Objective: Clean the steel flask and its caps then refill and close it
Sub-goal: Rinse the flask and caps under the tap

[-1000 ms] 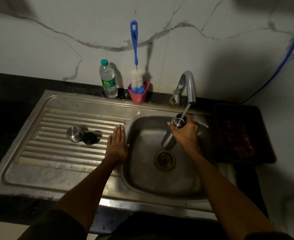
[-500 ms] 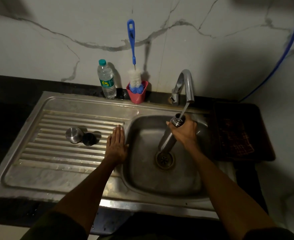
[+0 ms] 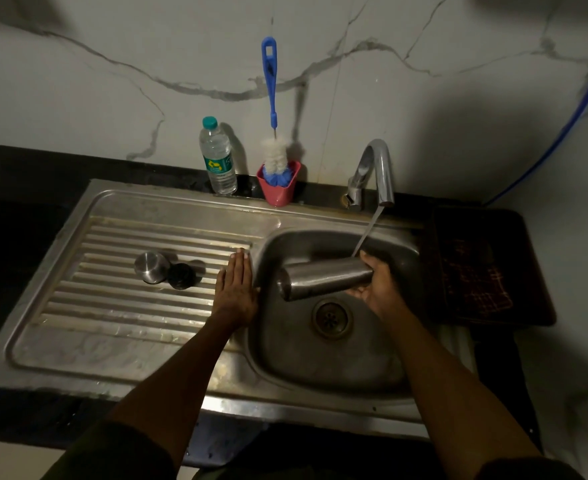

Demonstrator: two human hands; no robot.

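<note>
My right hand (image 3: 377,289) grips the flask (image 3: 323,278) by its neck end, over the basin (image 3: 320,362). The flask lies nearly level, its long axis running from my right hand toward my left, base pointing left and a little toward me; the mouth is hidden in my palm. Tap (image 3: 375,168) runs; the stream lands by my fingers at the neck. My left hand (image 3: 235,292) rests flat on the drainboard (image 3: 112,306), fingers straight, holding nothing, just beside the flask's base. Beyond my left hand: steel cap (image 3: 151,267) and dark cap (image 3: 181,276), touching or nearly so. Brush (image 3: 272,109) stands in a pink cup (image 3: 280,192) at the wall, plastic bottle (image 3: 217,159) to its left. Next I judge the flask needs tipping or swirling; nothing blocks it.
</note>
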